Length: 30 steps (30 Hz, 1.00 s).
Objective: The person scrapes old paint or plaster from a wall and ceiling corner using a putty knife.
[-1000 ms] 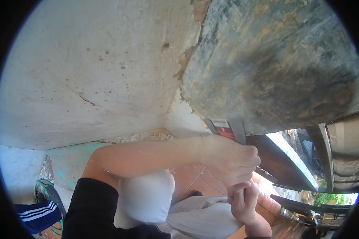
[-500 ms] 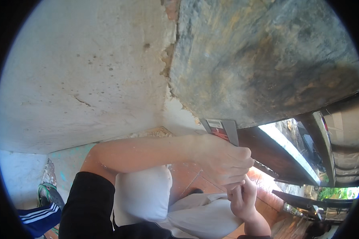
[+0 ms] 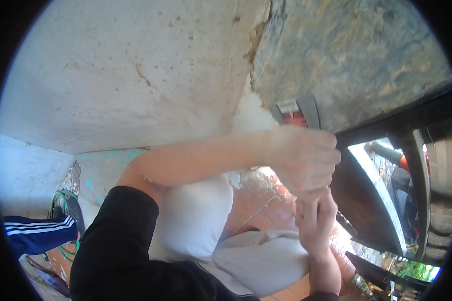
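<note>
My left hand [image 3: 309,159] is closed around a grey scraper [image 3: 296,117] with a red label, its forearm lying across the view. The blade is at the lower edge of a mottled grey-blue surface [image 3: 351,55], beside a cracked, spotted white wall [image 3: 135,60] with flaking paint along the join. My right hand [image 3: 316,220] is closed directly under my left, touching it; what its fingers hold is hidden. My light trouser legs [image 3: 186,220] are bent below.
At the far left another person's leg [image 3: 35,233] in navy striped trousers lies beside a green hose [image 3: 65,198]. Dark curved beams [image 3: 366,195] and slats run down the right side, with bright gaps and greenery [image 3: 419,271]. Tiled floor [image 3: 251,215] shows below.
Both my hands and the scraper have moved up and a little right in the view. The wall join also sits further right, and more dark beam shows under the mottled surface.
</note>
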Each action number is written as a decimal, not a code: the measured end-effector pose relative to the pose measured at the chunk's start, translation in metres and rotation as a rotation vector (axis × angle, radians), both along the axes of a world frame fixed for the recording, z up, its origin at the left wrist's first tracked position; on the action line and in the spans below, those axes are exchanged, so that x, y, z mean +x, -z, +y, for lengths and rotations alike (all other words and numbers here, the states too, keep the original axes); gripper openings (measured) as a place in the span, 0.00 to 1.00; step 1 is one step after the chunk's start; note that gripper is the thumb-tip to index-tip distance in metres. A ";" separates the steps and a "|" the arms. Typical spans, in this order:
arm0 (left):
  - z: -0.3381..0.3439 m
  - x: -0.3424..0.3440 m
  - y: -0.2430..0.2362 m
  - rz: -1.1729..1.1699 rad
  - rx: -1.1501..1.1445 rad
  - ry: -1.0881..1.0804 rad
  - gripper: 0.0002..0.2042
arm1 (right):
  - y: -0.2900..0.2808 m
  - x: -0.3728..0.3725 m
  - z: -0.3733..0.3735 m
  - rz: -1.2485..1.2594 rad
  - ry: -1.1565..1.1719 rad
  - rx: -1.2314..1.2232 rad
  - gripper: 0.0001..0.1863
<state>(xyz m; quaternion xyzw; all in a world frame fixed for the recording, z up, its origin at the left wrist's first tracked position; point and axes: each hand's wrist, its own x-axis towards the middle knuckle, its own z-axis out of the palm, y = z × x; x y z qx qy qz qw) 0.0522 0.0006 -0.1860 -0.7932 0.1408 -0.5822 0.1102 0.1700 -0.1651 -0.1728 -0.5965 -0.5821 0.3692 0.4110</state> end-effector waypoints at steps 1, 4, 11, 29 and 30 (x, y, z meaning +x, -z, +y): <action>0.000 -0.002 0.001 0.006 -0.009 0.001 0.14 | -0.003 -0.001 0.003 0.006 0.001 -0.009 0.09; 0.001 -0.001 0.001 -0.041 -0.025 -0.002 0.14 | -0.016 0.002 0.006 -0.085 -0.050 -0.026 0.08; -0.001 -0.012 -0.006 -0.069 -0.129 0.037 0.14 | -0.033 -0.021 0.007 0.101 0.017 -0.151 0.09; -0.003 -0.016 0.005 -0.019 -0.201 0.005 0.15 | -0.022 -0.012 0.005 -0.060 -0.010 -0.237 0.12; -0.002 -0.016 0.005 -0.020 -0.198 0.003 0.15 | -0.018 -0.013 0.004 -0.018 -0.012 -0.226 0.12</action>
